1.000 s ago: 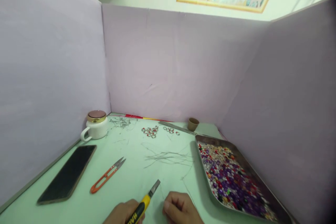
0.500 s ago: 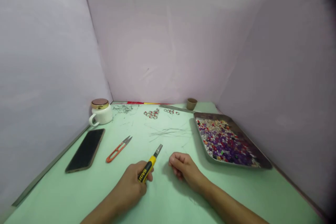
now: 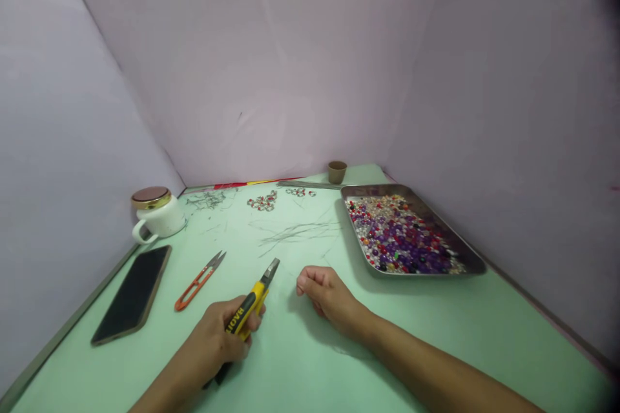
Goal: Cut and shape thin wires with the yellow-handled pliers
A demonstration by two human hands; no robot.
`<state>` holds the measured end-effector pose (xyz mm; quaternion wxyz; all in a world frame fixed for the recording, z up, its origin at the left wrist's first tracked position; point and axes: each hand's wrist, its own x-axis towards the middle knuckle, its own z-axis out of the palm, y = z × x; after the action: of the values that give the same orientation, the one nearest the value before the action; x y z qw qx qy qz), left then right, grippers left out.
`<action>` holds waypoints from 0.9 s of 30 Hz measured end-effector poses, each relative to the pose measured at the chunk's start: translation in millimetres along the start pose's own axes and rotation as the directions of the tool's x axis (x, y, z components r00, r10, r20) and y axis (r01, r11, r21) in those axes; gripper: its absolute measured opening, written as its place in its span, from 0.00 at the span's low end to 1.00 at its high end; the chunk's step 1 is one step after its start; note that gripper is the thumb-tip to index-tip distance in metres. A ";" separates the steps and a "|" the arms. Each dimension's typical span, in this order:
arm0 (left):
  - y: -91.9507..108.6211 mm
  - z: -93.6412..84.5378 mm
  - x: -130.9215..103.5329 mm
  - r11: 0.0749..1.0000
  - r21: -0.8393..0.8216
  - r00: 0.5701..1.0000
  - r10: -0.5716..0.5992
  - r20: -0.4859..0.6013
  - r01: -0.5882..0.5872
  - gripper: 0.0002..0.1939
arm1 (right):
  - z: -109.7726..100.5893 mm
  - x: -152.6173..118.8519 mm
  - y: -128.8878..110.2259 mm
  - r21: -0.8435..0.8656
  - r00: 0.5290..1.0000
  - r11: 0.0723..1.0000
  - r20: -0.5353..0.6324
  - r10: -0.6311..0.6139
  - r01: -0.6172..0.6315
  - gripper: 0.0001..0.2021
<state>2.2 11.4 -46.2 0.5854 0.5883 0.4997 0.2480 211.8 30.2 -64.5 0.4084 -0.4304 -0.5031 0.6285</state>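
Observation:
My left hand (image 3: pixel 217 335) is wrapped round a pair of pliers (image 3: pixel 248 305) with yellow and black handles, their metal jaws pointing up and away. To the right, my right hand (image 3: pixel 329 297) is closed with thumb and forefinger pressed together; whatever may be in the pinch is too small to make out. Orange-handled thread snips (image 3: pixel 200 282) lie on the table left of the pliers. Beyond both hands lie several thin wires (image 3: pixel 295 232). Small wire rings with red and clear beads (image 3: pixel 262 201) sit farther back, with a few more beaded rings (image 3: pixel 300 192) beside them.
A metal tray (image 3: pixel 477 262) of mixed beads stands at the right. At the left are a phone (image 3: pixel 133 293) and a white lidded mug (image 3: pixel 162 218). Cut wire pieces (image 3: pixel 208 199) and a small brown cup (image 3: pixel 337 172) are at the back. Pale walls (image 3: pixel 290 77) enclose the table.
The view has turned right and tilted, so most things appear farther left. The pliers have rolled slightly in my left hand, showing more of both handles. My right hand keeps its pinch.

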 end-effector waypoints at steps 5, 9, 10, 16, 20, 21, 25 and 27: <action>-11.6 -4.9 5.3 0.999 -0.018 0.998 -0.050 0.035 0.050 0.10 | -1.3 -0.3 1.5 0.008 1.000 1.000 0.023 -0.007 0.007 0.12; -16.6 -5.0 5.1 0.998 -0.032 0.998 -0.045 0.050 0.047 0.12 | 0.1 -1.1 -1.1 0.000 1.000 1.000 0.013 0.013 -0.013 0.12; -18.2 -4.8 5.3 0.999 -0.033 0.999 -0.035 0.041 0.037 0.12 | 0.7 -1.2 -1.9 -0.005 1.000 1.000 0.007 0.023 -0.023 0.11; -20.6 -2.9 7.3 0.997 -0.046 0.997 -0.065 0.033 0.067 0.12 | 2.1 0.5 -1.7 -0.004 0.998 0.998 -0.011 0.055 -0.055 0.09; -13.1 -1.4 5.3 0.995 -0.077 0.997 -0.059 0.050 0.062 0.11 | 2.3 0.9 -1.0 -0.013 0.999 0.999 -0.011 0.039 -0.039 0.08; -12.1 -1.4 4.8 0.995 -0.090 0.997 -0.048 0.055 0.053 0.11 | 2.5 0.9 -0.9 -0.016 0.999 0.999 -0.012 0.040 -0.040 0.08; -14.3 -2.2 5.4 0.995 -0.097 0.999 -0.025 0.042 0.029 0.11 | 2.5 1.0 -0.8 -0.013 0.999 0.999 -0.002 0.048 -0.048 0.08; -15.3 -2.1 6.0 0.998 -0.066 1.000 -0.012 0.025 0.013 0.11 | 2.2 0.8 -1.1 -0.014 0.999 0.999 -0.002 0.051 -0.051 0.08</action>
<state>-1.9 14.8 -61.9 0.6122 0.5684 0.4877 0.2535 209.7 30.5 -63.2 0.3898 -0.4463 -0.4960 0.6348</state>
